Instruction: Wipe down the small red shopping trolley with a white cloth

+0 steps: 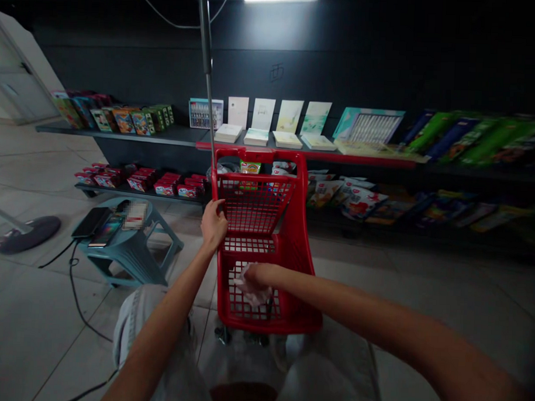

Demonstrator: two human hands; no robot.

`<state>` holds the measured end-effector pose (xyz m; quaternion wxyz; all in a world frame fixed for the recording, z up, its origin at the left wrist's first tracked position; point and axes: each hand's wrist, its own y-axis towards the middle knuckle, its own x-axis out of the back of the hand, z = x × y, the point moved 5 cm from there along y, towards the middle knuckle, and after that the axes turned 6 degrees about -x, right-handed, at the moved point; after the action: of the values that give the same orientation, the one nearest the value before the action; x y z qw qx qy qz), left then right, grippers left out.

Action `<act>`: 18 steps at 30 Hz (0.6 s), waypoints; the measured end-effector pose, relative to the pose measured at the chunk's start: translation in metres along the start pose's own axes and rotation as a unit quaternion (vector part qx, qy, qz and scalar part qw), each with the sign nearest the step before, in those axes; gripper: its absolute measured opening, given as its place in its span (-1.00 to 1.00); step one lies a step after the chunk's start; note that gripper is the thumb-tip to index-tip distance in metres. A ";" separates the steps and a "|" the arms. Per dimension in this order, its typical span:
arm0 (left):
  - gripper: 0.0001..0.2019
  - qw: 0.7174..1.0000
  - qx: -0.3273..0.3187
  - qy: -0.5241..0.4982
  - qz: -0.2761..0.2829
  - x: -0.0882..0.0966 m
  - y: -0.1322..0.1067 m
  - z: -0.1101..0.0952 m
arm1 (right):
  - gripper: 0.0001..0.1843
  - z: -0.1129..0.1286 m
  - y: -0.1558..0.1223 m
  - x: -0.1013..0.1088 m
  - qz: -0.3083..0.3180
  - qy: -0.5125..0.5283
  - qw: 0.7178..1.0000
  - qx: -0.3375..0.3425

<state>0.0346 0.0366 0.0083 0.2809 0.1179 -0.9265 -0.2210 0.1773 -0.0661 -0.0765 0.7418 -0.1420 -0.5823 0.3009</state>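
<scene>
Red cart (298,236) stands mid-floor before the shelves (182,136). Left hand (213,225) wraps its grip round the cart's left rim; right hand (259,275) pinches a white cloth (252,293) inside, against the near wall.

You're in a shop selling stationery and toys. At 12 o'clock a long dark display shelf (182,136) carries sketch pads (256,136) and paint sets (370,127). Boxed toys (121,119) line up at 10 o'clock, and a red shopping cart (266,224) stands right before you.
</scene>
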 end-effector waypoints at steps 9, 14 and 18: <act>-0.72 0.993 -0.087 0.075 0.039 0.033 -0.018 -0.048 | -0.47 0.023 -0.035 0.023 0.069 -0.069 0.971 0.218; -0.80 0.962 -0.188 0.138 0.142 0.045 -0.061 -0.043 | -0.72 0.003 -0.033 0.040 -0.032 -0.181 0.971 0.152; -0.79 0.967 -0.184 0.103 0.145 0.046 -0.059 -0.017 | -0.77 -0.023 -0.045 0.058 -0.157 -0.216 0.960 0.086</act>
<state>0.0123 -0.0369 0.0144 0.4207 -0.0493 -0.8430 -0.3315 0.2198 -0.0624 -0.0130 0.6456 0.0835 -0.7155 0.2535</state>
